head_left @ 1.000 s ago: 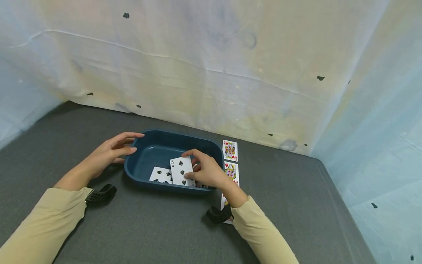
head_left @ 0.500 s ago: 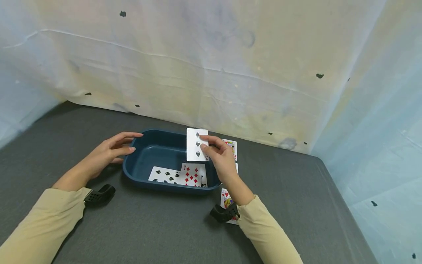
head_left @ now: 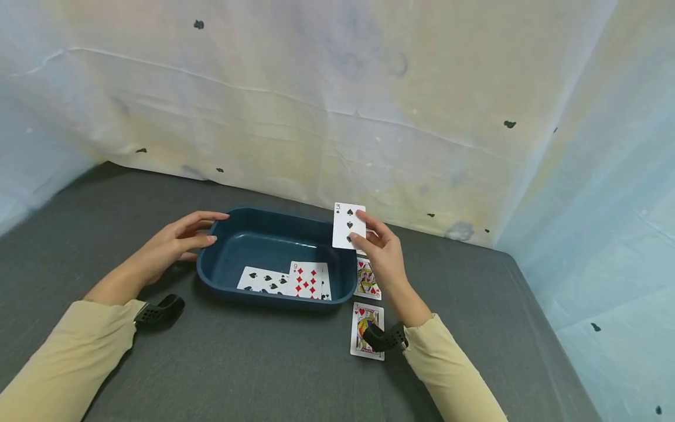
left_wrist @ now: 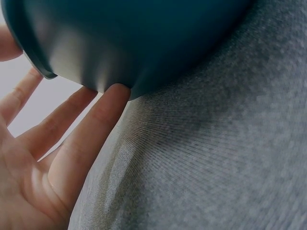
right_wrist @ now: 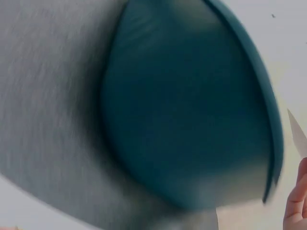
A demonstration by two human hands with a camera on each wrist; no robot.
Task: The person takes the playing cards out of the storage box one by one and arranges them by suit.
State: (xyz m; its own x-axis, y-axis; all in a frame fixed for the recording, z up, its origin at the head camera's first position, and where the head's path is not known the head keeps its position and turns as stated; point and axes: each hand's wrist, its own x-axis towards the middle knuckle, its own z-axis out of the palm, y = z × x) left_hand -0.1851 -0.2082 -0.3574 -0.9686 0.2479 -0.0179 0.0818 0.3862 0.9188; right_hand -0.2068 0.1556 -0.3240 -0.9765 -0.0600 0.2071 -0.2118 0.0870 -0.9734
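Observation:
My right hand (head_left: 385, 252) pinches a three of spades (head_left: 343, 225) between thumb and fingers, above the right end of a dark blue tub (head_left: 274, 302). At the right wrist view's edge, part of the hand (right_wrist: 296, 203) and a sliver of the card (right_wrist: 297, 134) show. My left hand (head_left: 174, 243) rests at the tub's left end, thumb and forefinger at its rim. In the left wrist view, its fairly straight fingers (left_wrist: 91, 129) touch the tub's outer wall (left_wrist: 129, 43). Inside lie a nine of diamonds (head_left: 306, 278), a spades card (head_left: 263, 280) and part of another card.
Right of the tub, a queen of hearts (head_left: 367, 278) and a jack of hearts (head_left: 366, 328) lie face up on the grey cloth (head_left: 237, 363). A card behind them is mostly hidden. A pale curtain (head_left: 316, 105) hangs behind.
My right hand lifted the three of spades from the tub and moved right with it, uncovering the nine of diamonds. The left hand has stayed at the tub's end.

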